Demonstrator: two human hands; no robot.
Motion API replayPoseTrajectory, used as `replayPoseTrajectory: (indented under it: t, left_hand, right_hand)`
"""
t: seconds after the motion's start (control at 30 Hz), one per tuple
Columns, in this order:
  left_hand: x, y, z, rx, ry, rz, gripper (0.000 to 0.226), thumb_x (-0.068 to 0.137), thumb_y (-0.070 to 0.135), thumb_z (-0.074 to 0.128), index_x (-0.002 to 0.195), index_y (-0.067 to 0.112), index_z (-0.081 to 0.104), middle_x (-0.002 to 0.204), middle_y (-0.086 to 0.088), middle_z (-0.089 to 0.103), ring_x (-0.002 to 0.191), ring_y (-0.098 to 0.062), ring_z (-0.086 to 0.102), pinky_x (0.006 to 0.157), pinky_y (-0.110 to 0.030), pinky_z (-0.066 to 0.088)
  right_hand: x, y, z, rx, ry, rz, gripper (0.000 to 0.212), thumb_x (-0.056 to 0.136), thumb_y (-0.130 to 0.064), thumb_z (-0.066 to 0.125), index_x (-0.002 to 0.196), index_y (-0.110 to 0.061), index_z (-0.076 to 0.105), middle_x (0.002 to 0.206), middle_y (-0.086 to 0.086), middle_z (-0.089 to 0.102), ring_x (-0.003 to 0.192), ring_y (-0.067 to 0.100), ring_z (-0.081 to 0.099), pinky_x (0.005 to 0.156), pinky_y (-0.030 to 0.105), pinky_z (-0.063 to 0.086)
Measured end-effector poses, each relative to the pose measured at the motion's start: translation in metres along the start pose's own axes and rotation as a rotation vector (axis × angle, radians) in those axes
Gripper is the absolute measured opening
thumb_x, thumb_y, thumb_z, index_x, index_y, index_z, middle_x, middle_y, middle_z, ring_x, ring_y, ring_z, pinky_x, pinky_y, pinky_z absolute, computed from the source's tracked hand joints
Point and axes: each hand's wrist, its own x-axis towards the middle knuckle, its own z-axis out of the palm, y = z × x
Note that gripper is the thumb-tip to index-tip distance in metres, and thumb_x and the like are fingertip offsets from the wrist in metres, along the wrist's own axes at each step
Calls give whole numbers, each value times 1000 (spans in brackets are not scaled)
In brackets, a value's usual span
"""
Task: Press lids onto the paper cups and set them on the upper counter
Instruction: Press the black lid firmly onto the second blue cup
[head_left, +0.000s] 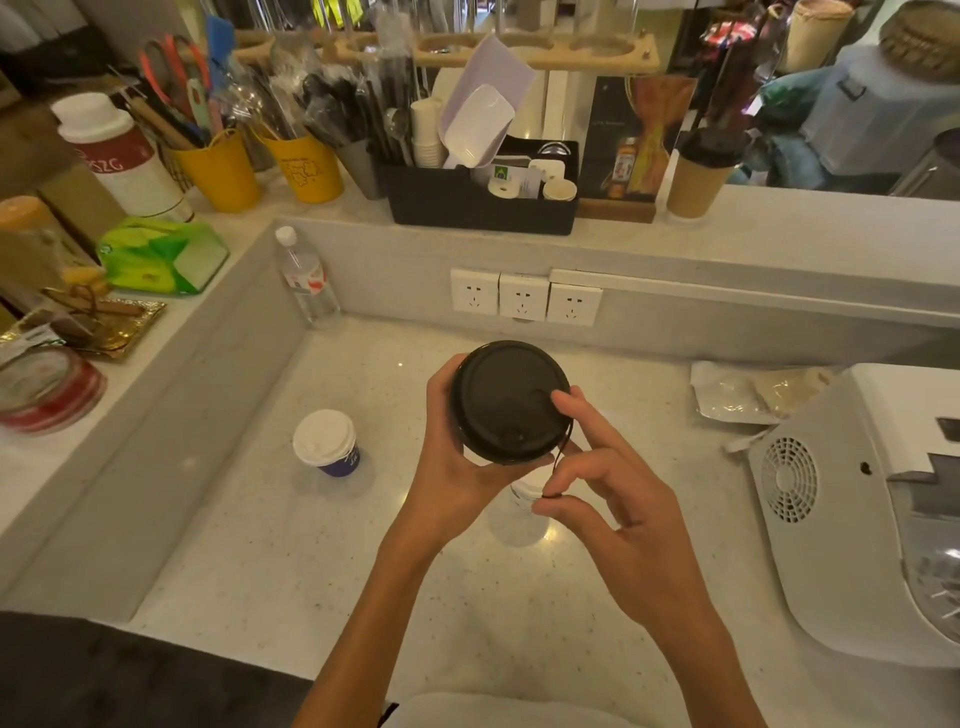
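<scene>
Black plastic lid (509, 400) sits on a cup held mid-frame above the lower counter (363, 571); cup body hidden under the lid, so its long axis runs roughly along the line of sight, lid top facing the camera w/ the sip hole at approx 5 o'clock on the disc. Both forearms come up from 6 o'clock and converge. Left hand (457, 467) is wrapped around the cup from 8 o'clock, thumb along the near rim, fingers curled round the far-left side: closed, gripping the cup. Right hand (608, 488) is at 4 o'clock of the lid, index tip resting on the lid edge at 3 o'clock, thumb & middle finger pinched together below it on what looks like a thin dark loop; other fingers loosely curled. Whether it presses the lid can't be told.

Directly under the hands a clear glass-like item (519, 514) stands on the counter, mostly hidden. At 9 o'clock of the hands: small blue paper cup (327, 444) w/ white lid, upright. At 3 o'clock: white machine (857, 493) w/ a round vent grille.

Farther, 11 o'clock: water bottle (306, 280) upright in the corner; three wall sockets (524, 299) at 12. Upper counter (805, 228) beyond: black organiser (483, 202) at 12, brown paper cup (698, 176) w/ black lid at 1 o'clock, upright.
</scene>
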Motion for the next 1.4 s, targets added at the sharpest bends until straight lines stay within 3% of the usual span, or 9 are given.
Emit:
replayPoseTrajectory:
  t: [0.4,0.5,0.57,0.7,0.83,0.93,1.07,1.23,1.4]
  left_hand:
    - [5,5,-5,69,12,41,78,64,11,85,124,28,39,122,52,38,121,16,42,88,-1,44]
    - [5,8,-3,0,2,-7,84,60,22,87,127,28,37,133,26,44,123,6,47,90,-8,48]
    - [1,9,-1,-92,-50,-100,101,53,46,91,135,22,36,133,5,49,127,-12,50,93,-16,51]
    - [-4,9,5,-210,-71,-195,111,52,51,90,142,14,37,136,-5,53,128,-24,53,97,-25,52]
    - [-3,15,7,-95,-62,-163,89,61,33,89,135,36,41,131,17,56,122,-6,56,93,-23,54]
    - [0,25,4,71,-58,-90,81,59,43,85,122,52,35,112,50,48,111,21,50,80,-3,48]
    - [6,36,-3,142,-106,-3,79,62,33,86,118,53,34,109,57,41,111,25,46,82,1,45]
    - [12,28,-5,64,-135,42,86,60,6,90,122,32,36,125,36,42,117,18,46,86,-1,44]
    - [7,22,-1,3,-87,56,83,60,16,87,124,31,36,125,32,46,119,11,49,87,-5,46]
  right_hand:
    - [1,-5,4,14,32,19,6,84,-35,60,83,-42,61,145,-36,42,143,-3,34,116,52,32]
    - [2,-8,6,-53,22,-39,10,86,-35,59,86,-44,59,143,-43,38,142,-7,31,115,27,30]
    - [3,-14,9,-90,10,-105,11,87,-32,60,89,-42,58,145,-41,38,144,-4,30,113,12,26]
    - [4,-18,8,-21,2,-142,9,86,-24,63,90,-32,61,149,-22,44,146,4,31,115,14,25]
    - [5,-11,2,51,36,-100,9,85,-29,65,87,-37,60,147,-30,44,145,3,33,115,17,28]
    - [2,-8,0,209,79,-52,7,84,-47,66,83,-43,61,151,-19,45,146,11,34,118,45,31]
    - [-3,-9,-1,292,107,-81,5,85,-49,66,83,-45,64,147,-21,49,146,13,34,114,62,29]
    - [-8,-14,5,171,40,-183,7,90,-43,62,89,-48,58,150,-24,45,149,15,28,120,48,26]
    - [-3,-15,5,133,58,-149,7,90,-44,61,86,-38,59,148,-18,48,148,13,31,120,33,27]
